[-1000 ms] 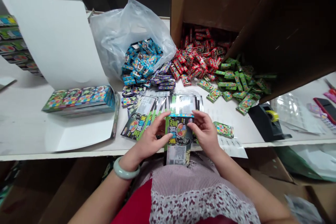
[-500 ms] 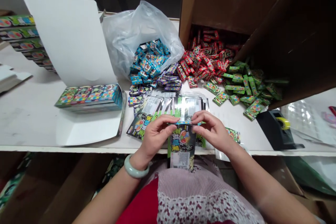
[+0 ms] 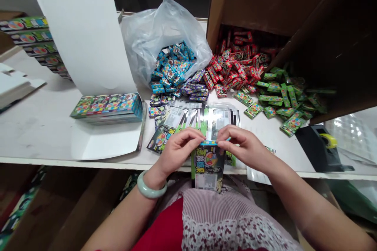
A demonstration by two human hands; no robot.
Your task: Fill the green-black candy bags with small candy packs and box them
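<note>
Left hand (image 3: 179,153) and right hand (image 3: 243,147) close together at the near edge of the white table (image 3: 44,153), thumbs and fingertips pinched narrow on the top of a printed candy packet, one from each side. Grip centred on the packet's blue strip (image 3: 209,142) — that edge apparently the part under work, with the rest of the packet (image 3: 207,164) hanging free toward the lap, just over the table's edge. Packet dark and glossy, with a round multicoloured emblem, bold lettering, a green side band and a pale panel at the bottom; strip detail hidden by the fingertips. Just beyond the hands, a fanned row of similar dark packets (image 3: 194,119), overlapping and within easy reach. Farther off, small loose packs kept apart by colour, likely for quick picking: blue ones (image 3: 172,66) spilling from a clear plastic bag (image 3: 156,35), red ones (image 3: 232,64) at the mouth of a tipped cardboard box (image 3: 265,4), green ones (image 3: 282,98) to the right — their edge near a black tape dispenser (image 3: 312,145). To the left, a stack of green display boxes (image 3: 106,108) on an opened white carton (image 3: 88,43).
</note>
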